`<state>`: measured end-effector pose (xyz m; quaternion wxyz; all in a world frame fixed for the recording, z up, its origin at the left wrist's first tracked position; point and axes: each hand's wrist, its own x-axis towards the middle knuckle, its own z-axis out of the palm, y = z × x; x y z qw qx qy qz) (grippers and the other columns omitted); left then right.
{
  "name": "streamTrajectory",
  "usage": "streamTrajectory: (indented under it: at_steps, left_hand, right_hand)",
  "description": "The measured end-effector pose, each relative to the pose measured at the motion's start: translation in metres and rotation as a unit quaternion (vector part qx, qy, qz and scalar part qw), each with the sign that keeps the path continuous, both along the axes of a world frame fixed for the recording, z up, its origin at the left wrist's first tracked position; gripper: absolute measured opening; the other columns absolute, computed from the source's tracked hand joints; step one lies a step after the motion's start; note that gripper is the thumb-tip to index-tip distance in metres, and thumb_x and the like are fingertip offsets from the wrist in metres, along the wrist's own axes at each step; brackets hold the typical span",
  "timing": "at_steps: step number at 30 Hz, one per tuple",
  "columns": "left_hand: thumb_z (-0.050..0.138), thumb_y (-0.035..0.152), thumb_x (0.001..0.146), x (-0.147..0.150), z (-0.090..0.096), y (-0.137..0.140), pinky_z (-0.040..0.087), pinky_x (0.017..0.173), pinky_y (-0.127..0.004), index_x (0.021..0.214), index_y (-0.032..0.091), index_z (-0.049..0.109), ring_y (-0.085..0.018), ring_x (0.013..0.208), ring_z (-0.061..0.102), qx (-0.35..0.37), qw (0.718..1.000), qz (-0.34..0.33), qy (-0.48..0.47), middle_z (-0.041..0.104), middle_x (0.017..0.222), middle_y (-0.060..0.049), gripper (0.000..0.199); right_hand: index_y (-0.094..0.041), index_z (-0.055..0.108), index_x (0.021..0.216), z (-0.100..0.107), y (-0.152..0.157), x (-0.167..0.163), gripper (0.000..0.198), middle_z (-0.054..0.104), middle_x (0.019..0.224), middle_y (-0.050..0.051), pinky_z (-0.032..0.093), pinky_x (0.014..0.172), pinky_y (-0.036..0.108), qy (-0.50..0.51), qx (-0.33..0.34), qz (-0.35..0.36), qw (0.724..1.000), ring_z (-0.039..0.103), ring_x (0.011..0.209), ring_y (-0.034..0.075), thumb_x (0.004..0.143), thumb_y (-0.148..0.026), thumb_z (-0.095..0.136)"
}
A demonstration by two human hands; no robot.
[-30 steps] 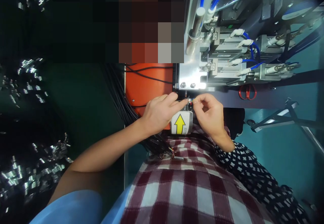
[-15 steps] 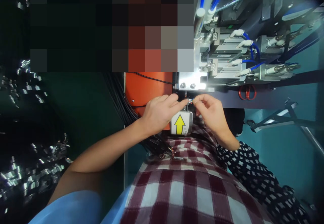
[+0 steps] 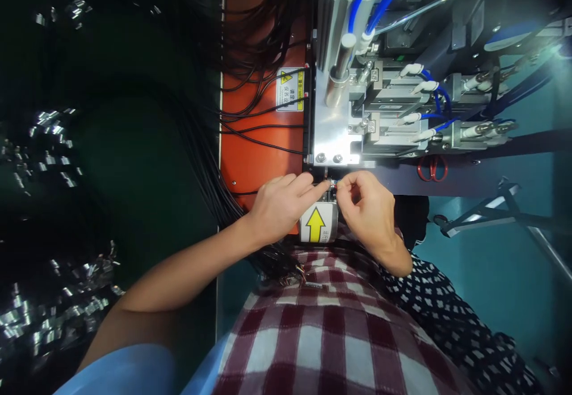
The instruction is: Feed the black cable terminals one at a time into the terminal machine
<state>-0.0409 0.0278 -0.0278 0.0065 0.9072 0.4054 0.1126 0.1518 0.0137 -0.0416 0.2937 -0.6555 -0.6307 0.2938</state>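
Observation:
My left hand [image 3: 288,204] reaches in palm down over the edge of an orange panel, fingers curled and the index finger stretched to a tiny part at the machine's front. A black cable [image 3: 245,193] runs in under this hand; its grip is largely hidden. My right hand [image 3: 369,219] pinches thumb and index finger on thin coloured wires [image 3: 333,184] at the left fingertip. They are too small to make out in detail. Just below the fingertips sits a rounded cover with a yellow arrow label [image 3: 316,225].
A bundle of black cables [image 3: 205,174] hangs over the left edge of the orange panel [image 3: 263,162]. Metal cylinders with blue air hoses [image 3: 429,85] stand at upper right. Red-handled scissors [image 3: 432,168] lie on the dark ledge. Blurred shiny-ended parts [image 3: 49,311] are at far left.
Both hands stay together at the same spot, with the right hand's fingers slightly shifted. The view has moved a little, and the upper panel with its cables and warning label now shows.

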Motion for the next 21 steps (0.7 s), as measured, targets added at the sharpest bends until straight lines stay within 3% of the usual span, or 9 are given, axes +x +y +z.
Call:
streamTrajectory:
  at_steps: [4,7,12,21]
  left_hand:
    - [0.041,0.022,0.101,-0.002,-0.001,0.000,0.040,0.056,-0.025,0.119,0.022,0.064,-0.014,0.065,0.055,-0.025,1.000,-0.007,-0.011,0.063,0.077,-0.002,0.029]
    - [0.041,0.024,0.101,-0.003,-0.002,0.000,0.043,0.059,-0.026,0.114,0.018,0.066,-0.014,0.068,0.058,-0.027,0.999,-0.015,-0.021,0.065,0.079,-0.003,0.028]
    - [0.042,0.023,0.101,-0.004,-0.003,0.001,0.046,0.062,-0.027,0.113,0.017,0.066,-0.015,0.070,0.059,-0.034,0.998,-0.024,-0.038,0.066,0.081,-0.004,0.028]
    - [0.041,0.017,0.099,-0.004,-0.001,0.000,0.053,0.069,-0.026,0.110,0.013,0.066,-0.016,0.078,0.065,-0.091,0.994,0.009,-0.066,0.067,0.090,-0.008,0.028]
  right_hand:
    - [-0.020,0.061,0.076,-0.006,0.003,0.006,0.013,0.057,0.061,-0.002,0.040,0.048,0.025,0.160,-0.123,0.000,0.980,0.050,0.050,0.012,0.087,-0.027,0.059]
    - [-0.019,0.064,0.077,-0.009,0.003,0.010,0.016,0.059,0.063,-0.002,0.041,0.047,0.025,0.215,-0.151,-0.022,0.965,0.051,0.049,0.011,0.086,-0.032,0.063]
    - [-0.020,0.070,0.092,-0.006,-0.002,0.010,0.014,0.069,0.086,0.003,0.049,0.057,0.028,0.165,-0.064,-0.030,0.984,0.056,0.058,0.012,0.087,-0.033,0.066]
    - [-0.022,0.065,0.078,-0.010,-0.004,0.001,0.012,0.063,0.077,0.003,0.047,0.057,0.030,0.090,0.077,0.001,0.993,0.056,0.064,0.016,0.089,-0.025,0.061]
